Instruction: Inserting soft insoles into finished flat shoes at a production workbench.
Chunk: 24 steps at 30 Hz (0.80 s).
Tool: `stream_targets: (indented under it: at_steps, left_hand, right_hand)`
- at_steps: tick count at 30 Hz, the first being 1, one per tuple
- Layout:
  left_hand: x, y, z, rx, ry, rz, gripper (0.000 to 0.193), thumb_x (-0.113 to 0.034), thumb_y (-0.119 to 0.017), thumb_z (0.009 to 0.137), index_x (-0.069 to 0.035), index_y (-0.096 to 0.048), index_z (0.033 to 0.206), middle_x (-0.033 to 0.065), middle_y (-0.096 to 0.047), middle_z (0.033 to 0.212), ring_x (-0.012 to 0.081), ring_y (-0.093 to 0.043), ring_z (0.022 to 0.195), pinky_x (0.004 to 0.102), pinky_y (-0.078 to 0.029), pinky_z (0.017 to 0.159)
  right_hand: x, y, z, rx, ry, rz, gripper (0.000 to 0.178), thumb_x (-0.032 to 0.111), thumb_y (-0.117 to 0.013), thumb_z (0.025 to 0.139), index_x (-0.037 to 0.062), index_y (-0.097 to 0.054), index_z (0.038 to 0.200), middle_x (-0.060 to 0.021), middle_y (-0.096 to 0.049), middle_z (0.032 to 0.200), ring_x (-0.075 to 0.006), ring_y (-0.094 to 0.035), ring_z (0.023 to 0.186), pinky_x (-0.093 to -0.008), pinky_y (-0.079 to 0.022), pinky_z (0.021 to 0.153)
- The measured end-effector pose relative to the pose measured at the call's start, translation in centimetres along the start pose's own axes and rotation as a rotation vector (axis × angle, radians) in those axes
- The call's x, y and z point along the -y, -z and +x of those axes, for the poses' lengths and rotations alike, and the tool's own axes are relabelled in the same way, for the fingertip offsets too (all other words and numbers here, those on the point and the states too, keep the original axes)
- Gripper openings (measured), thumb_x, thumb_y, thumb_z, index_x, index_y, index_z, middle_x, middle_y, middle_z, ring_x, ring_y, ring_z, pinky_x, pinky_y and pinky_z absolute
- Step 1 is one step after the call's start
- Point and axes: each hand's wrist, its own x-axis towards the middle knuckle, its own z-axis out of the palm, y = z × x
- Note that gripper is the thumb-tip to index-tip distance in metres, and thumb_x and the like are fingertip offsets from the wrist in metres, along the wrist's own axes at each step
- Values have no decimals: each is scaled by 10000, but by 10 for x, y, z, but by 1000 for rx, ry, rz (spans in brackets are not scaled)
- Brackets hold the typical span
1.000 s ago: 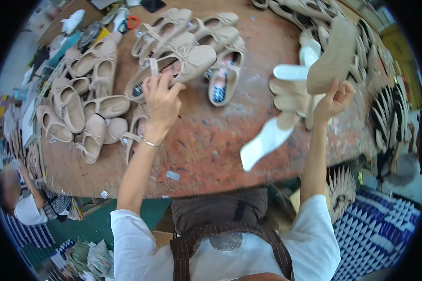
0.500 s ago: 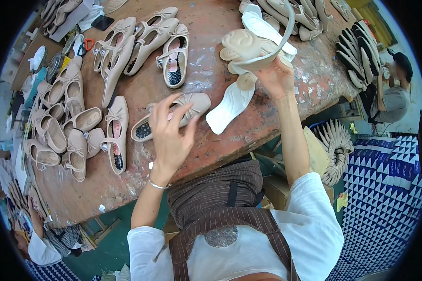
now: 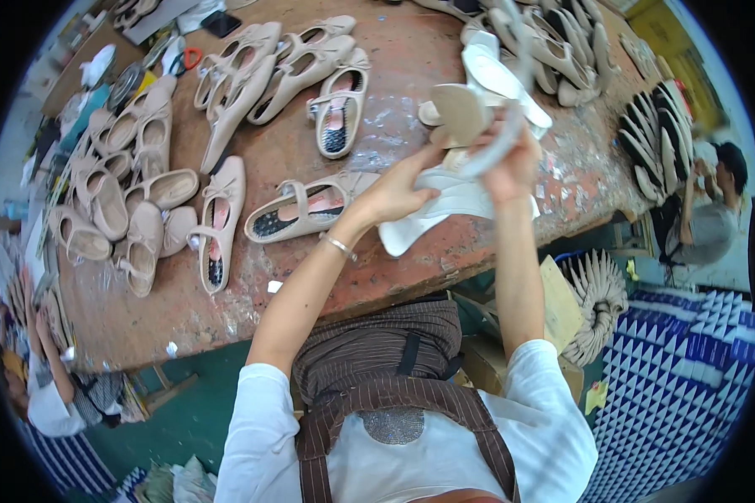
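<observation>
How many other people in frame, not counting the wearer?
2: one person in a white top at far left, past the table; one in grey at far right. More may be hidden.

Open lane seen on worktop (image 3: 398, 88) between shoe rows (image 3: 341, 109) and white insoles (image 3: 488, 69). Passage left of hands (image 3: 397, 189) blocked by strapped shoe (image 3: 300, 201); far right obstructed by heaped shoes (image 3: 555, 50).

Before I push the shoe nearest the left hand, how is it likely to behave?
The shoe probably won't roll: it lies long and low on the table, opening upward. It is likely light for its size, being hollow inside. Its narrow strap looks thin, so it may flex if pinched.
</observation>
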Motion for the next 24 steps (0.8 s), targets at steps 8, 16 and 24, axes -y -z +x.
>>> stream_targets:
  at_steps: [8,16,24]
  left_hand:
    - [-13,23,21,-510,140,509,519,-293,-748,832,-4,-622,1244,215,-632,1218,337,-648,1061,399,-520,880]
    - [-19,54,-139,-816,186,941,434,-285,-782,795,-30,-644,1117,131,-604,1042,334,-578,942,423,-472,815]
    - [7,47,-188,-706,46,591,152,-25,-765,730,-7,-654,833,118,-659,824,299,-635,783,365,-501,701]
  right_hand:
    - [45,-73,-53,-528,465,-514,480,113,-602,899,9,-451,1342,-75,-541,1009,-184,-570,791,-313,-463,748]
    - [-75,-78,-116,-718,-111,-634,559,297,-636,875,6,-430,1305,-50,-489,830,-145,-486,717,-336,-479,684]
    - [-163,-93,-111,-453,-567,-842,595,164,-737,819,-20,-517,1341,-29,-544,1116,-103,-483,985,-251,-382,903]
